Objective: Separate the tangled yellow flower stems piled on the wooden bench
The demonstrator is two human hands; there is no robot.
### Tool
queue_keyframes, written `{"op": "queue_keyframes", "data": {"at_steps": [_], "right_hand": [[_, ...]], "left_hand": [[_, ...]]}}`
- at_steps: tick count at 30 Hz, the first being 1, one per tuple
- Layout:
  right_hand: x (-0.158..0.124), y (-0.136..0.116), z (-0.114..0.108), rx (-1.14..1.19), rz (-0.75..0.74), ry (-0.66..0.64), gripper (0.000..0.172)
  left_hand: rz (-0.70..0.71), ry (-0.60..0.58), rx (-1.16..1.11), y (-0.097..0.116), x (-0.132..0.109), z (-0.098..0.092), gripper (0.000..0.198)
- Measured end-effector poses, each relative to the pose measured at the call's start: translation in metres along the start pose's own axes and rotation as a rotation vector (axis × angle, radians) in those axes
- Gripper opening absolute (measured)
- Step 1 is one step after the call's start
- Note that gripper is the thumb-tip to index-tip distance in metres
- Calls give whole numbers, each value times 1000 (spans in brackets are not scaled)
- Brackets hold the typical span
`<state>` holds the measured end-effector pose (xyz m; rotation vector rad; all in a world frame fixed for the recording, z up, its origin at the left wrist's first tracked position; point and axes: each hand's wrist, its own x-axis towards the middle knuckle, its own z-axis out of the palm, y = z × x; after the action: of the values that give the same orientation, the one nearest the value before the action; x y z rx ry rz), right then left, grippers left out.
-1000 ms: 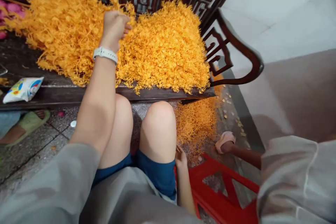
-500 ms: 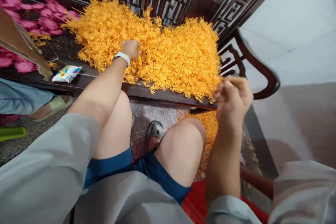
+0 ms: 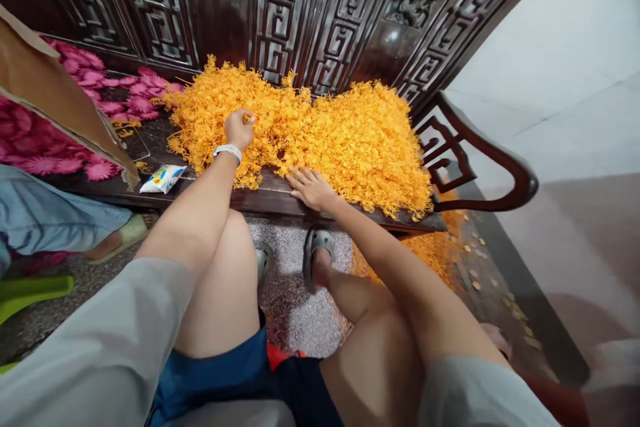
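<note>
I count two heaps of orange plastic flower sprigs: worktop heap (image 3: pixel 350 140), floor heap (image 3: pixel 435 250). One white snack packet (image 3: pixel 163 178), one white wristband (image 3: pixel 229 151), two grey sandals (image 3: pixel 315 243). Two hands: left hand (image 3: pixel 239 128), right hand (image 3: pixel 311 188).

Left hand (image 3: pixel 239 128) fisted in the orange flower heap (image 3: pixel 360 140) on the bench (image 3: pixel 260 199), right hand (image 3: pixel 311 187) flat at its edge.

the pile (image 3: pixel 350 140) is bright orange-yellow. the flowers (image 3: pixel 95 73) are magenta-pink. the table (image 3: pixel 260 200) is dark brown, its back carved in a square fret pattern. the band (image 3: pixel 228 151) is white; the packet (image 3: pixel 163 178) white with blue and yellow print. the shorts (image 3: pixel 210 373) are blue, the floor (image 3: pixel 295 313) speckled grey.
</note>
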<state>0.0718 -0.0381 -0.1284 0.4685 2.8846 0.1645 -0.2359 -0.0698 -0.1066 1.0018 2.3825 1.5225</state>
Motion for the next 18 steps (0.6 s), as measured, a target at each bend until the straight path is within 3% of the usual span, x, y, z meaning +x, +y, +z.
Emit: {"op": "queue_keyframes", "data": {"at_steps": [7, 10, 13, 15, 18], "right_hand": [[8, 76, 5, -58, 18, 53, 64], [21, 90, 1, -42, 14, 75, 65], [36, 92, -10, -10, 4, 117, 63], [44, 90, -19, 16, 10, 113, 62], [54, 84, -29, 57, 34, 67, 64]], "left_hand": [[-9, 91, 84, -6, -6, -6, 16], [40, -25, 329, -1, -11, -17, 32], [232, -97, 612, 24, -9, -24, 61], [410, -171, 761, 48, -6, -17, 64], [579, -400, 883, 77, -5, 7, 56]]}}
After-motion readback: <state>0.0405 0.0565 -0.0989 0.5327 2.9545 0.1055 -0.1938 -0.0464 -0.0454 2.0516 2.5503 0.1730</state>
